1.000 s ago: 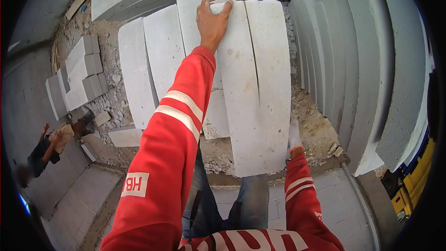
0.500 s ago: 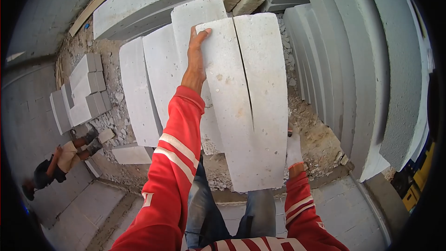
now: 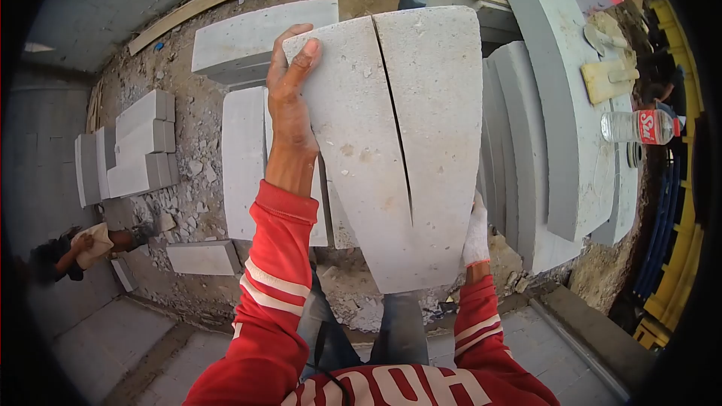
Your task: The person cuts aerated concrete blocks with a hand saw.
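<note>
The left hand (image 3: 289, 105) is gripping the upper left corner of the two grey blocks (image 3: 398, 150) with fingers (image 3: 307, 54) pressed together, the gloved right hand (image 3: 475, 233) is supporting their lower right edge, its fingers being hidden, and the blocks are being held side by side above the rubble ground (image 3: 188, 173)

The pair of blocks (image 3: 398, 150) fills the centre of the frame, with the left hand (image 3: 289, 98) on its upper left edge and the right hand (image 3: 475, 233) at its lower right. Behind it, left of centre, lie flat slabs (image 3: 244, 158); further left sits a stack of small blocks (image 3: 128, 146) (another person (image 3: 68, 252) below it). Leaning slabs (image 3: 556, 128) stand right, with a bottle (image 3: 639, 126) on them
</note>
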{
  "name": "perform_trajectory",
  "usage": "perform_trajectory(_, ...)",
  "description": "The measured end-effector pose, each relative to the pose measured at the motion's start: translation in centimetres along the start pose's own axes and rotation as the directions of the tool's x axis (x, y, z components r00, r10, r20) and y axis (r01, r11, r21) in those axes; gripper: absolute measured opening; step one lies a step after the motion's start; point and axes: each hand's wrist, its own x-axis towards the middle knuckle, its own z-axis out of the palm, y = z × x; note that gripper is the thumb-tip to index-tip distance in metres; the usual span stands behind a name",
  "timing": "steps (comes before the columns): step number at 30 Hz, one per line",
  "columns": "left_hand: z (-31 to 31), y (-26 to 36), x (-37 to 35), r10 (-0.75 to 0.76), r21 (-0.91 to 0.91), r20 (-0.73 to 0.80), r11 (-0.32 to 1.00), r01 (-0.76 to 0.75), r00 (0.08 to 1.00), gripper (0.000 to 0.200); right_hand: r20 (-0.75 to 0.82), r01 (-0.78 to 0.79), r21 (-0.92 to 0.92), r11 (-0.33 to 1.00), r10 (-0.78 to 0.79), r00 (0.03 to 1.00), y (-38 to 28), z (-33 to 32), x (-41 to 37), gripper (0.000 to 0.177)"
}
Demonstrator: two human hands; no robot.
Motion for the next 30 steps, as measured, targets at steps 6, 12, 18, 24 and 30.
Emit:
perform_trajectory(6,0.0,7.4,-3.2,0.431,-0.2,0.154,0.895,-0.399,0.889,0.096,0.095,0.086,0.447,0.89,-0.143,0.985,-4.0,4.3,2.9,0.048)
perform_trajectory(12,-3.0,6.4,-9.6,0.419,-0.141,0.334,0.908,-0.395,0.845,0.139,0.111,0.078,0.431,0.899,-0.138,0.984,-5.6,6.5,-1.5,0.047)
perform_trajectory(18,-4.4,5.6,-16.3,0.445,-0.076,0.6,0.859,-0.506,0.665,0.13,0.098,0.013,0.373,0.928,-0.054,0.994,-6.5,8.4,-4.2,0.046)
perform_trajectory(24,-8.3,8.8,-22.5,0.248,0.137,0.493,0.924,-0.356,0.834,0.103,0.094,-0.106,0.354,0.929,0.078,0.993,-0.1,-0.6,-17.4,0.045)
perform_trajectory(30,-7.7,7.8,-26.4,0.189,-0.108,0.459,0.982,-0.156,0.868,0.094,0.118,-0.182,0.315,0.932,0.152,0.981,-1.7,-0.9,-19.9,0.044)
